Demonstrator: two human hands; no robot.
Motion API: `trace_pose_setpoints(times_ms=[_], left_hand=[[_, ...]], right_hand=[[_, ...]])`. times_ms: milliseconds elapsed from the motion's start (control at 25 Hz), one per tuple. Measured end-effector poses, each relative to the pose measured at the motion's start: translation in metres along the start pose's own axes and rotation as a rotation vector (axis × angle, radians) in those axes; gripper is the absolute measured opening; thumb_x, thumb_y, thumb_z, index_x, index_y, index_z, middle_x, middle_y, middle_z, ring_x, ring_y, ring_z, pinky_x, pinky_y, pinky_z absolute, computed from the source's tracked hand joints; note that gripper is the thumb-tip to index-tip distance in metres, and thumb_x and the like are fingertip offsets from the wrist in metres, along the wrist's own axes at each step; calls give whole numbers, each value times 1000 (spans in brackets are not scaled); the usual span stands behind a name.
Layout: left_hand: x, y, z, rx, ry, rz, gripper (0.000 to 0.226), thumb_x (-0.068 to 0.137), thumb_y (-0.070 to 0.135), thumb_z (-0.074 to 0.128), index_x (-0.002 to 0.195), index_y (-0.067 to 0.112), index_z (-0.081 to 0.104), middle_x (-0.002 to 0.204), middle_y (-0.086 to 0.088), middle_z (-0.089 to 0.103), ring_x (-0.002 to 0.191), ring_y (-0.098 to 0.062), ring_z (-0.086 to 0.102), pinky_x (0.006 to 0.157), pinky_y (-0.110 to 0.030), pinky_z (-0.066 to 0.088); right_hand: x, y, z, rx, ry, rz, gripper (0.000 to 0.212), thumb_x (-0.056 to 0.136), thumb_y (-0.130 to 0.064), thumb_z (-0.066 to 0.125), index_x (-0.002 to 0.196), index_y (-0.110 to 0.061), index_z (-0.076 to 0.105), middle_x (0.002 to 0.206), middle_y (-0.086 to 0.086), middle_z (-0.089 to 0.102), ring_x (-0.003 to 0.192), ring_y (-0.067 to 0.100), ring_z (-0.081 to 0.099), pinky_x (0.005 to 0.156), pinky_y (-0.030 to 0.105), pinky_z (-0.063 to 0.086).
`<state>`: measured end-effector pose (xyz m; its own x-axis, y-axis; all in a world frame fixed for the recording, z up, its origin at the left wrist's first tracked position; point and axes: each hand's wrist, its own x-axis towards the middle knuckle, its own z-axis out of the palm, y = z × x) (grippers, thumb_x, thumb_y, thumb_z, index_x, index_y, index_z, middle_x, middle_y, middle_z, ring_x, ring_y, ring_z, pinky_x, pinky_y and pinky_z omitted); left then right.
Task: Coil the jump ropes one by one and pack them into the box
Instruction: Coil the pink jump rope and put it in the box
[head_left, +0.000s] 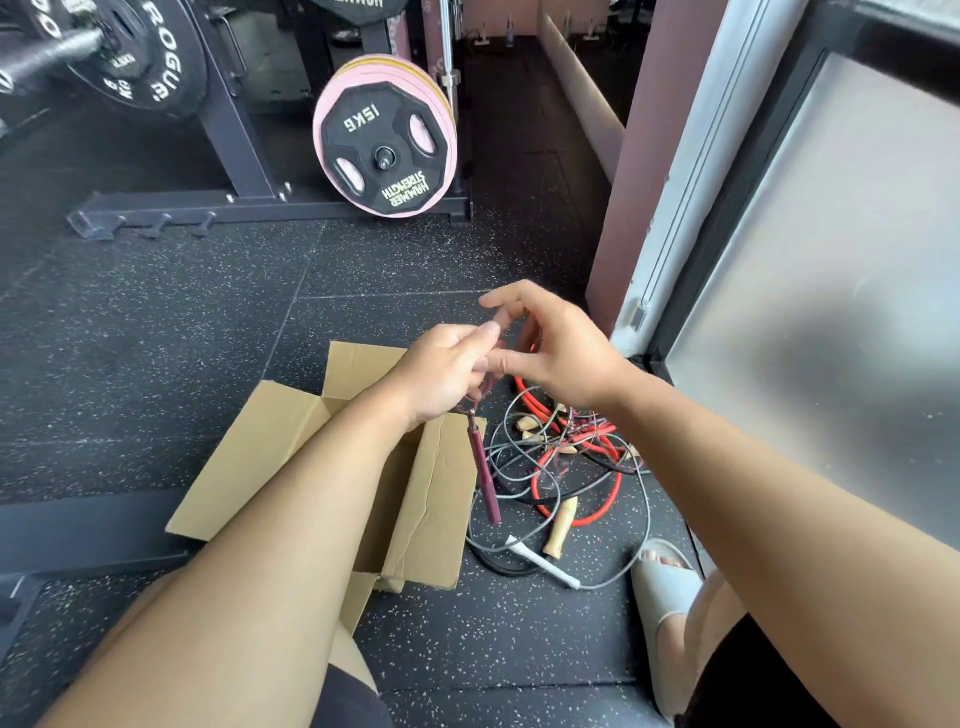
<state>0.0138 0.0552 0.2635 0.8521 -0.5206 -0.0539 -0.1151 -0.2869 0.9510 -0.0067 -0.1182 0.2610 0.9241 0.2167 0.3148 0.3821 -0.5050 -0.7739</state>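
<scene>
Above the open box (436, 493), the left hand (447, 374) forms the working grip. Its fingers are curled round the gathered cord of one jump rope, and that rope's maroon handle (483, 467) hangs straight down from the fist, just over the box's right flap. The right hand (556, 353) is held close beside it with thumb and forefinger spread. Whether they pinch the thin cord cannot be told, since the fingertips are blurred.

The step in hand appears to be coiling this rope.
- To do it well, the left grip should stay closed on the loops already gathered.
- The right hand should feed the cord in even, same-sized turns, letting twist run out so that no kinks form.
- The dangling handle should be tucked alongside the coil before it is lowered into the box.

The remaining ropes lie in a tangle (571, 467) on the floor (156, 338), just right of the box: a red rope (608, 499), grey cords, a wooden handle (561, 525) and a white handle (545, 564). The cord should be drawn up slowly, because it may snag there.
</scene>
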Motion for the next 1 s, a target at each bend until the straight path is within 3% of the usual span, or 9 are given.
trace_pose_setpoints(times_ms=[80,200,280,360,520,600,760,880,1000], left_hand=[[-3,5,3,-199,-16,-24,37,109,26,34,79,12,51,47,13,31,40,-4,27,54,-28,46],[-3,8,2,-366,17,-42,41,108,30,33,76,11,52,45,9,33,38,-6,29,56,-26,48],[-1,8,-1,-452,47,-54,41,108,32,36,76,11,51,47,6,32,41,-9,31,56,-24,42],[1,11,-2,-518,62,-91,40,106,34,39,74,13,50,50,4,36,47,-12,42,56,-22,42],[-1,16,-2,-633,-23,-147,42,105,35,38,69,15,46,53,0,41,63,-22,60,69,-26,54],[-2,19,-3,-663,-61,-161,44,106,37,35,67,17,40,47,4,35,56,-18,49,66,-25,46],[-1,19,-10,-826,-110,-149,41,105,34,32,68,18,39,44,8,25,48,-10,17,49,-21,28],[1,18,-19,-952,-88,-120,36,102,26,28,69,19,41,47,10,24,47,-9,11,47,-22,25],[0,17,-26,-857,-39,-122,39,105,33,32,72,17,46,48,9,23,42,-6,16,47,-19,28]], right_hand=[[0,2,3,164,-137,56,34,89,-27,75,112,-5,64,97,8,69,77,11,59,72,33,51],[-3,5,6,466,-298,160,26,96,-13,64,97,12,59,83,14,66,75,15,61,71,24,48],[-2,4,1,514,-233,195,10,95,-7,65,91,2,61,77,7,67,71,15,60,71,27,47],[2,2,-6,514,-149,228,14,98,-8,61,84,-7,60,68,-2,63,63,10,55,64,23,46],[5,-1,-13,470,-119,219,24,102,-16,56,85,1,57,65,4,49,50,7,40,50,19,34],[5,-4,-12,477,-93,214,20,101,-16,59,87,-1,60,65,5,53,46,5,39,46,18,31],[3,-2,-13,437,-11,187,7,98,-8,61,97,-2,63,70,4,60,47,-1,49,49,9,37],[1,13,-16,357,-12,179,8,99,-13,62,92,-12,64,66,-5,59,54,6,51,53,16,41],[1,14,-21,372,153,172,8,98,-14,64,96,-9,70,63,-9,58,52,4,48,51,17,40]])
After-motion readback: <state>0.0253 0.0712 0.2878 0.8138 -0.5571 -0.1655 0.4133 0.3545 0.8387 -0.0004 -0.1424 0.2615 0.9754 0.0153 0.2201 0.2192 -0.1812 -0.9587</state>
